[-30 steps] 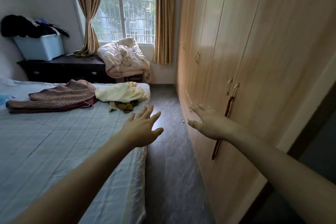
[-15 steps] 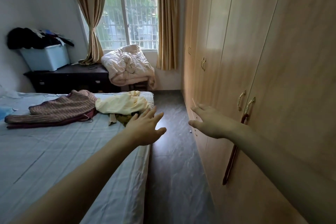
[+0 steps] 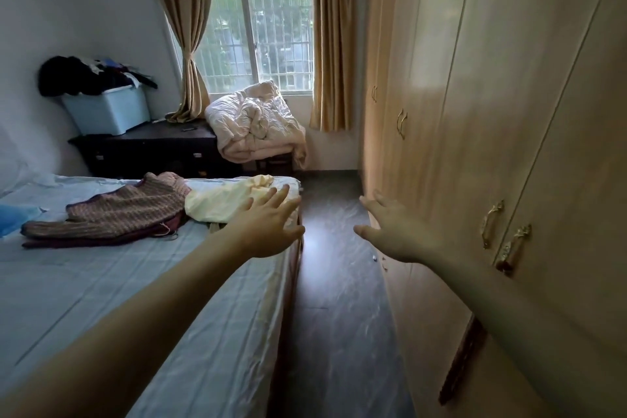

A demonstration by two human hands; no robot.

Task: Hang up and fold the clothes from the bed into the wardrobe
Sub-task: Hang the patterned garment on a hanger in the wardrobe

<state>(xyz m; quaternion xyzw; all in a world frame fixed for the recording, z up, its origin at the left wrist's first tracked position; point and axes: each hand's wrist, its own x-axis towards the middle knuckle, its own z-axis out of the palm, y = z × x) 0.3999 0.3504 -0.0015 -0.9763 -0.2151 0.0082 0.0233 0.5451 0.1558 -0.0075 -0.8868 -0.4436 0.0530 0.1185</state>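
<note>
We place the bed [image 3: 101, 282] at lower left, the wardrobe [image 3: 492, 112] along the right edge, floor between them. Two garments, the knitted garment [image 3: 115, 210] left of the pale garment [image 3: 224, 200], lie on the bed; the window [image 3: 261, 34] occupies the upper centre.

The person moved forward along the bed [image 3: 101, 282]; the left hand [image 3: 268, 227] reached nearer the yellow garment [image 3: 224, 200], the right hand [image 3: 397, 234] stayed outstretched
</note>
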